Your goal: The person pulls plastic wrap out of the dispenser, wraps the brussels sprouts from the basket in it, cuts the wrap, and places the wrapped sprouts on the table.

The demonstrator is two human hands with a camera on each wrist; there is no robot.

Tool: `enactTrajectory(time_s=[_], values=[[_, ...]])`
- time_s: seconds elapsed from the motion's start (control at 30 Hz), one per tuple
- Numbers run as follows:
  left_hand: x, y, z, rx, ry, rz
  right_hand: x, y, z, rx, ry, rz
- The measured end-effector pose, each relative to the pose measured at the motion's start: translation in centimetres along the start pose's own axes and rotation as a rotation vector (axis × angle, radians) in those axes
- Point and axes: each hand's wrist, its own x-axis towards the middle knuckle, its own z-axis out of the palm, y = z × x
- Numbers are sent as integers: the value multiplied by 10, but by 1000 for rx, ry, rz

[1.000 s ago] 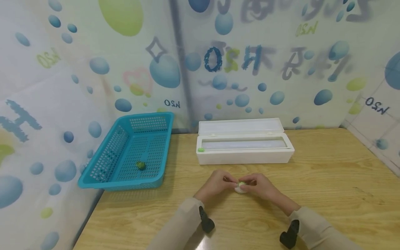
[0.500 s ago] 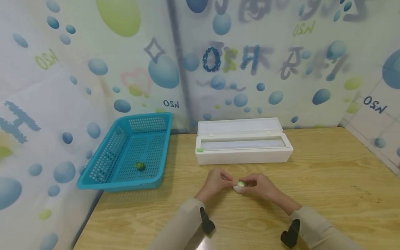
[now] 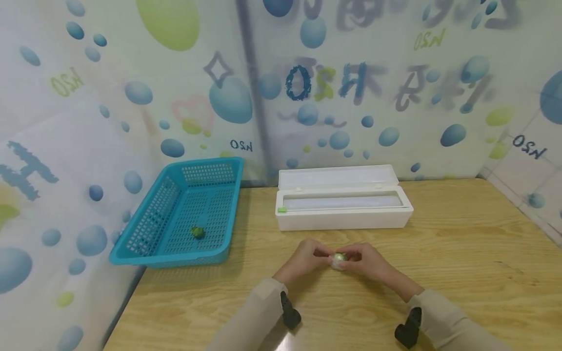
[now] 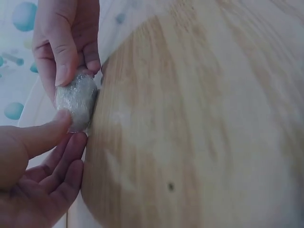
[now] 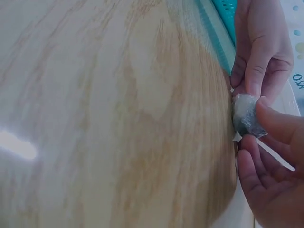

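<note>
A: What is at the center of the scene?

B: A small film-wrapped bundle (image 3: pixel 339 262), pale green and whitish under glossy clear film, is held between a person's two hands at the near middle of the bench (image 3: pixel 465 243). Whether it rests on the wood or sits just above it cannot be told.

A: And the grip?

B: The left hand (image 3: pixel 304 261) pinches one side, its thumb pressed on the film and its fingers curled below. The right hand (image 3: pixel 368 262) pinches the opposite side in the same way, fingers and thumb clamped on the bundle.

A: What lies around them?

B: Just beyond the hands stands a long white cling-film dispenser (image 3: pixel 344 222), lid raised at the back, a roll showing inside and a green slider (image 3: pixel 282 209) at the left end of its front edge. Left of it sits a teal plastic basket (image 3: pixel 175 257) with slotted sides, holding one small green vegetable piece (image 3: pixel 197 232).

A: The edges of the frame?

B: Beige sleeves (image 3: pixel 252 317) reach in from below, a black strap at each wrist. Behind the bench hangs a sheet (image 3: pixel 175 97) printed with blue and lime drops and mirrored "H2O" lettering.
</note>
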Motion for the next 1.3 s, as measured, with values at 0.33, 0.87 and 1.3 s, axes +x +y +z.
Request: enactTrajectory(time_s=[0.33, 0.87, 1.3], values=[[-2, 2, 5, 46, 60, 8, 0, -4, -2, 38, -20, 32], [1, 5, 3, 14, 64, -39, 7, 1, -11, 96, -193, -31], [29, 16, 33, -41, 117, -13, -13, 14, -44, 109, -128, -53]])
